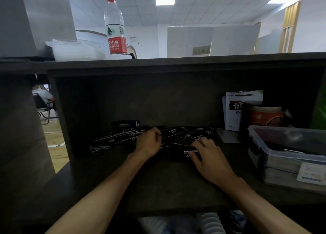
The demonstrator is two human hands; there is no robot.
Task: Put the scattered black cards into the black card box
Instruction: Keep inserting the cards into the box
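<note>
Many black cards [123, 136] with white lettering too small to read lie scattered on the dark shelf [158, 189]. The left hand [149, 143] pinches one; the right hand [210, 156] grips a black card box [183, 154]. Above stands a bottle [115, 25] labelled "SPRING".

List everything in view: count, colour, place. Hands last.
black cards: many, black with white print, scattered on the desk
card box: one, black, behind the cards
water bottle: one, clear, red cap and label, top shelf
pouch: one, white, back right
jar: one, orange-red, beside the pouch
plastic container: one, clear, right
left hand: pinches a card
right hand: grips a card stack
</note>
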